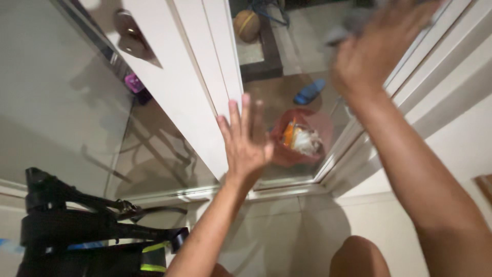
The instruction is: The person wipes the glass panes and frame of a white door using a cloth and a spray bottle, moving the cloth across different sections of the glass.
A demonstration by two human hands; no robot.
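White door frames (197, 97) and glass panes (56, 97) filled the view, with a pale tiled floor (287, 231) below. The left hand (245, 143) was flat, fingers spread and released, pressed against the glass (294, 77) just beside the frame's vertical edge. The right hand (376, 51) was raised high near the right frame (430, 66), blurred, its fingers clenched around a grey cloth (348, 25) held to the glass. Behind the pane stood a red bucket (302, 138) holding white and orange things, a blue slipper (310, 91) and a ball (247, 24), all well apart from the hands. A metal handle (129, 36) sat on the door at upper left. Black gear with straps (87, 225) crowded the lower left corner, close to the left forearm. Bare floor lay open between the arms, with a knee (359, 256) at the bottom edge.
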